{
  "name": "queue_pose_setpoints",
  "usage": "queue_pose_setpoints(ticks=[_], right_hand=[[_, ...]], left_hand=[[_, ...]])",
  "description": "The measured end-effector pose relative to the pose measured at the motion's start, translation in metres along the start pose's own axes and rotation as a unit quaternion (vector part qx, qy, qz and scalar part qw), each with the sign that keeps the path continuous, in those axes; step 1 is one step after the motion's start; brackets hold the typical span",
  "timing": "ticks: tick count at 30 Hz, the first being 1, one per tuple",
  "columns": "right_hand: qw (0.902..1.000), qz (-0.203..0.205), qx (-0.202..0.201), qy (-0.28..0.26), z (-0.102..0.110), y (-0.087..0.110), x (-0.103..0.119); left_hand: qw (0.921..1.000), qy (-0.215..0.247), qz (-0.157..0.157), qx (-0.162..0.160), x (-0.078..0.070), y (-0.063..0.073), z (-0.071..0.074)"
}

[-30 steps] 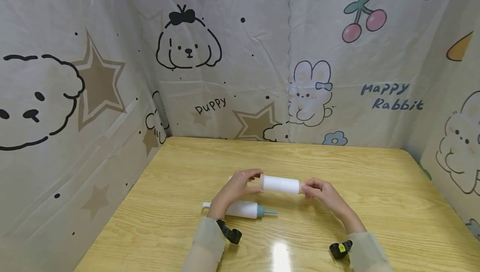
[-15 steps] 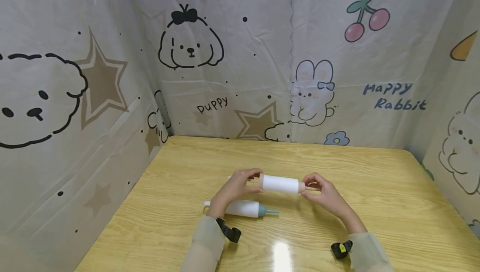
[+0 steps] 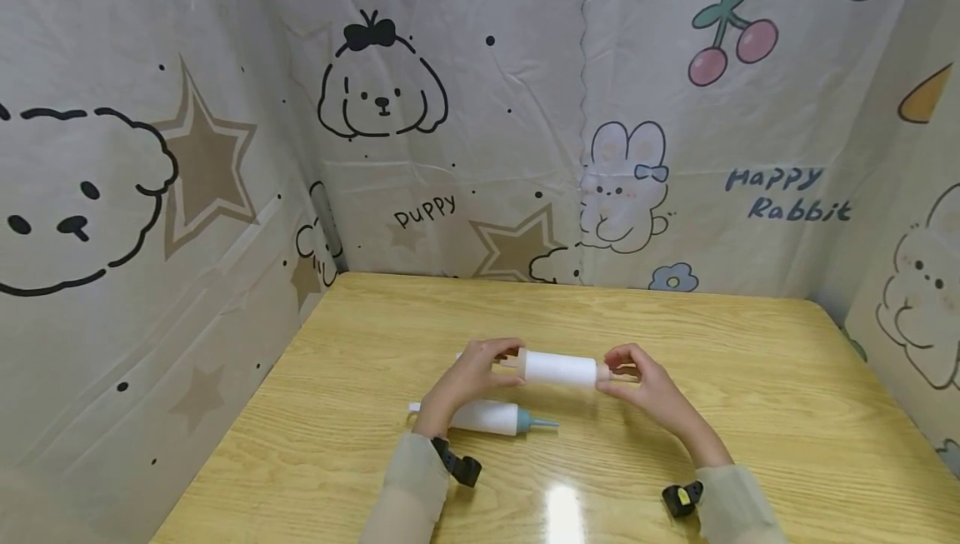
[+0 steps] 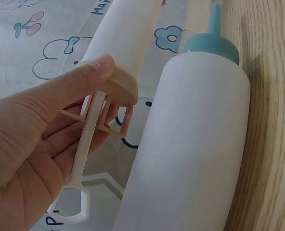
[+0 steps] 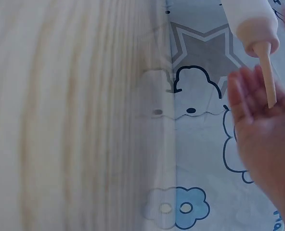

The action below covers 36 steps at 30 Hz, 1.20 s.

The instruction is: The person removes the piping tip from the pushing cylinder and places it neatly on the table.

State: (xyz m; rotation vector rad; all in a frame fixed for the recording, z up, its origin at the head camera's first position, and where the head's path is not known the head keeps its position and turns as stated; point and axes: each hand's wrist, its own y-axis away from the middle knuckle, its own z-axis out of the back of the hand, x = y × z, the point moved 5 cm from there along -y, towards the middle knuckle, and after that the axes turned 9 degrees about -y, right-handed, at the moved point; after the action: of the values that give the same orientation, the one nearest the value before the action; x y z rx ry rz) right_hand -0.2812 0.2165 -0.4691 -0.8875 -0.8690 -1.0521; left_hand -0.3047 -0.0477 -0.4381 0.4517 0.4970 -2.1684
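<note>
Since the frame a second ago, the right grip (image 3: pixel 649 386) has loosened from its pinch on the tip of the peach syringe (image 3: pixel 561 368); its fingers (image 3: pixel 627 351) now stand parted around the nozzle (image 5: pixel 265 70). It holds nothing firmly, and I cannot tell whether it touches. The left grip (image 3: pixel 467 376) grasps the rear collar (image 4: pixel 117 87), with the plunger (image 4: pixel 86 139) pointing left. The peach syringe lies crosswise, held over the middle of the worktop (image 3: pixel 360 402). On the near side, the teal syringe (image 3: pixel 487 418) lies partly behind the left wrist, nozzle to the right. Bare wood stretches from the peach syringe to the far edge, where a curtain (image 3: pixel 480 136) rises, and more widely beyond the right grip to the right edge.
</note>
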Motion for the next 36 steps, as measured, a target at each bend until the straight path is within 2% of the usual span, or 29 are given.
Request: queue_pose_setpoints(ticks=[3,6,10,13,17,23,36], right_hand=[[0.9977,-0.061,-0.001,-0.031,0.002,-0.001,-0.004],[0.9941,-0.096,0.017,-0.047,0.001,-0.001,-0.008],[0.9921,-0.102,0.044,-0.057,-0.001,-0.002,-0.010],[0.9921,-0.103,0.040,-0.060,-0.001,-0.001,-0.010],[0.9934,-0.091,0.032,-0.063,0.000,0.000,-0.011],[0.9972,-0.038,0.029,-0.058,0.001,0.002,-0.008],[0.9988,0.048,0.007,-0.007,-0.001,0.002,0.002]], left_hand=[[1.0000,0.004,0.000,-0.001,-0.001,0.000,0.000],[1.0000,-0.004,-0.004,0.000,-0.002,-0.001,0.000],[1.0000,-0.008,-0.005,0.003,-0.002,-0.001,-0.001],[1.0000,0.001,-0.002,0.002,-0.002,-0.001,-0.001],[1.0000,0.001,0.002,0.001,-0.001,0.000,0.000],[1.0000,-0.005,0.001,0.002,0.000,0.000,0.000],[0.9999,0.016,-0.007,0.000,0.000,0.000,0.002]])
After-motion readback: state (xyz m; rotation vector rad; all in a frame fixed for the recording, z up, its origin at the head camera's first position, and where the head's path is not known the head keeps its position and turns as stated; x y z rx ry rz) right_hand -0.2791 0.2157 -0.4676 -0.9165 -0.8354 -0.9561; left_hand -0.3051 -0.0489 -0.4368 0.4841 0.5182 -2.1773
